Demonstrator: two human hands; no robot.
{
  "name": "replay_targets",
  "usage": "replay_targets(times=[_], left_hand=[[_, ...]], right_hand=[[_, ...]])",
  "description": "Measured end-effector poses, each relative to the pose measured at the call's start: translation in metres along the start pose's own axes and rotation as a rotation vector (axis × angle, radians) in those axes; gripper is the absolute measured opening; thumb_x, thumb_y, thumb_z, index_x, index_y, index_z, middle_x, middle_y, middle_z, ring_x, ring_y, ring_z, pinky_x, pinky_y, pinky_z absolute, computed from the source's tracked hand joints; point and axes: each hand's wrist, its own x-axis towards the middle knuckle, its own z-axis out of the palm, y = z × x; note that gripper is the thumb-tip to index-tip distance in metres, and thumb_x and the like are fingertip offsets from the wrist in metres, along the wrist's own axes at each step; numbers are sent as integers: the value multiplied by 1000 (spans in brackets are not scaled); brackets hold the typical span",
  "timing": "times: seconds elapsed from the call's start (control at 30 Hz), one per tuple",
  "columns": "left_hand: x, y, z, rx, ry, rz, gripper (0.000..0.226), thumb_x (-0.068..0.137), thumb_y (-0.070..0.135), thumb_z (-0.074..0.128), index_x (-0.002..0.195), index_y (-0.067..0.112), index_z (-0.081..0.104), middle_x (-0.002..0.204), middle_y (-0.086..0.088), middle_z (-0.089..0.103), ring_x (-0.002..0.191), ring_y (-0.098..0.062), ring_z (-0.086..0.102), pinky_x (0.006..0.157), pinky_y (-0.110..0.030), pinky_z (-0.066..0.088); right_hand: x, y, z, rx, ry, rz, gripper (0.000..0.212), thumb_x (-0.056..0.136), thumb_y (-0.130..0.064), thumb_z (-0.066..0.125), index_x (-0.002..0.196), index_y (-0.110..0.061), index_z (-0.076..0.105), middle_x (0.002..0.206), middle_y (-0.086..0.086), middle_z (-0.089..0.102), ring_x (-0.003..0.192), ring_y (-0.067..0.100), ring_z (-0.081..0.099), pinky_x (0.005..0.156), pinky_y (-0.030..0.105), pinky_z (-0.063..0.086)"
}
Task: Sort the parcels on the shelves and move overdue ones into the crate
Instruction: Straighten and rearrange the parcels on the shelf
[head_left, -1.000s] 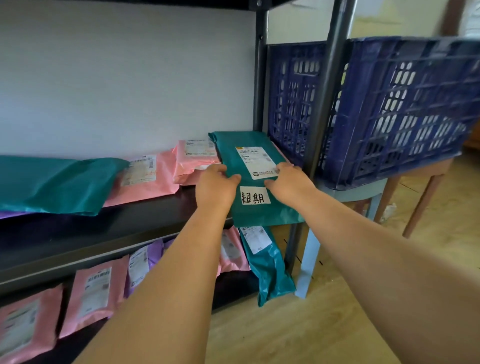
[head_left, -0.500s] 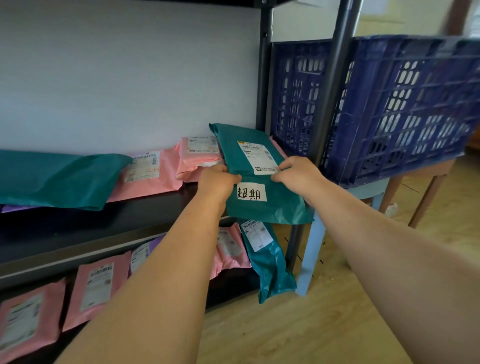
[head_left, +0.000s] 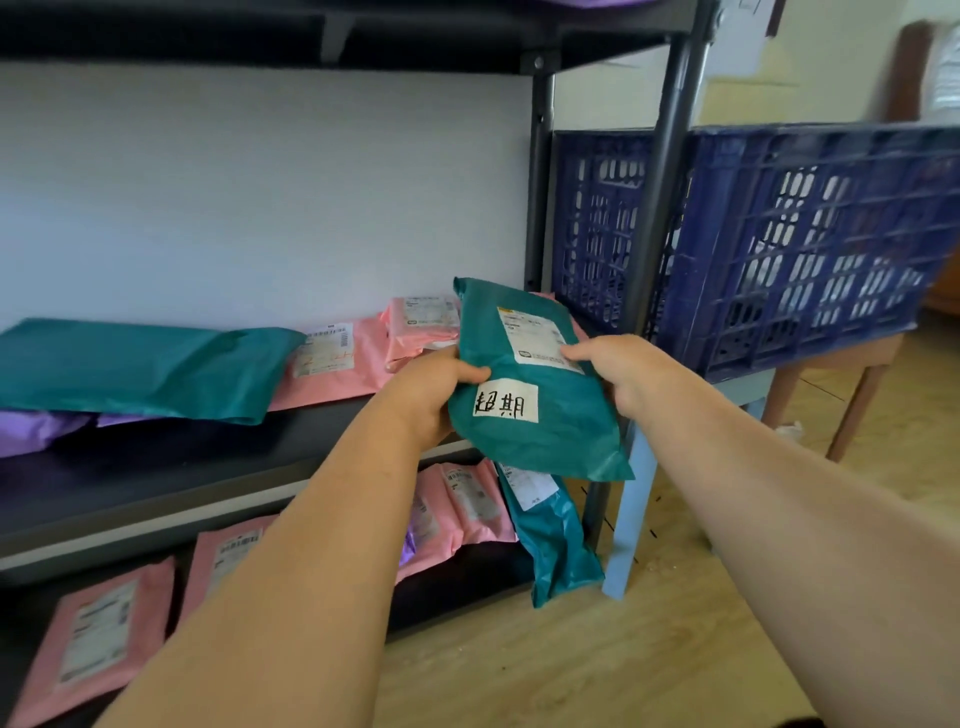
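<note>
Left hand (head_left: 431, 397) and right hand (head_left: 626, 374) grip the teal plastic mailer parcel (head_left: 540, 431) by its sides, at the near edge of the black shelf (head_left: 156, 478), long axis near-to-far; the blue slatted plastic crate (head_left: 810, 249) lies right, nearer the right hand

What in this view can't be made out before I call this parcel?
Blue crate interior: head view, camera below the rim; lattice walls and blur hide contents.
Printed label on the held teal parcel: head view, text too small and blurred; right hand fingers cover its lower corner.
Large teal parcel on the shelf: head view, no label shows, left edge cuts it off.
Purple parcels: mostly hidden under that teal parcel.
</note>
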Motion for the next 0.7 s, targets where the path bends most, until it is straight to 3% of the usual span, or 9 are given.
replay_targets(times=[0.07, 0.17, 0.27, 0.33, 0.47, 0.57, 0.7], left_hand=[[-11, 2, -6, 51, -13, 7, 30, 94, -5, 48, 112, 13, 63, 102, -10, 73, 84, -26, 71, 67, -36, 58], [-20, 4, -17, 83, -42, 53, 37, 90, -5, 49, 122, 7, 62, 111, -10, 72, 92, -26, 69, 77, -37, 57], [-33, 6, -20, 27, -50, 92, 34, 91, 8, 55, 124, 7, 63, 117, -9, 71, 100, -24, 68, 86, -38, 56], [-41, 7, -20, -19, -27, 112, 27, 94, 16, 59, 119, 11, 66, 113, -7, 73, 99, -22, 70, 85, -37, 57], [-48, 6, -20, -96, 33, 115, 25, 94, 17, 61, 118, 11, 66, 102, -7, 76, 85, -21, 74, 70, -33, 61], [-51, 6, -24, -111, 49, 116, 32, 91, 19, 66, 122, 11, 64, 106, -8, 75, 95, -26, 72, 80, -40, 58], [-52, 7, -30, -127, 47, 113, 34, 89, 19, 67, 123, 13, 64, 109, -9, 74, 100, -28, 71, 85, -43, 57]], right_hand=[[-11, -2, -1, 58, -45, 21, 35, 89, -5, 66, 124, -3, 59, 108, 18, 69, 86, 30, 69, 74, 43, 58], [-22, 0, -3, 121, -117, -29, 39, 94, 2, 55, 130, -12, 59, 101, 12, 69, 78, 25, 67, 59, 37, 60], [-34, 2, -4, 156, -198, -139, 56, 94, 8, 51, 144, -19, 49, 121, 11, 67, 78, 21, 69, 49, 32, 58], [-40, 3, -3, 181, -239, -186, 58, 93, 8, 52, 144, -19, 48, 122, 10, 68, 78, 20, 72, 51, 30, 58], [-52, 3, 0, 186, -331, -211, 50, 94, 2, 56, 139, -20, 54, 121, 7, 70, 86, 21, 72, 59, 32, 60], [-57, 5, -3, 168, -349, -229, 46, 94, -1, 58, 136, -19, 57, 122, 6, 70, 86, 18, 74, 61, 31, 60], [-54, 7, -10, 128, -351, -230, 52, 93, -8, 63, 142, -21, 52, 127, 1, 67, 105, 21, 70, 77, 34, 60]])
